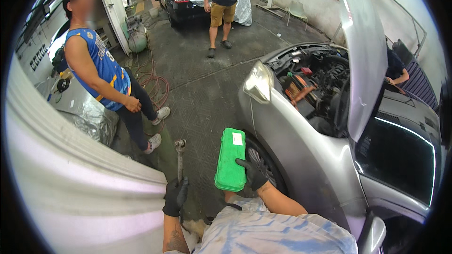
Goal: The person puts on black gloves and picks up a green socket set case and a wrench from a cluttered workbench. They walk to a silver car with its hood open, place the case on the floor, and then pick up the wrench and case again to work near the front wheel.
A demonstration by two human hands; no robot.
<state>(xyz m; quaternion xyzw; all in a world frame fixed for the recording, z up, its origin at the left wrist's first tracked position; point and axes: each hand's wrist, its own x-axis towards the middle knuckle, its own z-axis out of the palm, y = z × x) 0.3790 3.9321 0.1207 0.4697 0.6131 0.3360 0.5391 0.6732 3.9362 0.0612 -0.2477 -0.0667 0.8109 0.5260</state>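
Note:
In a black glove, my left hand [176,196] is closed round the handle of a metal ratchet wrench [180,162], whose head points up and away from me. My right hand [253,174], also gloved in black, grips the right edge of a green plastic tool case [230,167]. The case's lid is closed and carries a small white label. It is held in front of my body, beside the front wheel [258,157] of a silver car [306,160]. Wrench and case are apart from each other.
The car's hood [365,56] stands raised over the engine bay [320,77]. A white curved panel [84,174] is close on my left. One person [96,70] stands at left, another [223,0] farther ahead, a third [397,73] beyond the car. Red hoses [157,84] lie on the floor.

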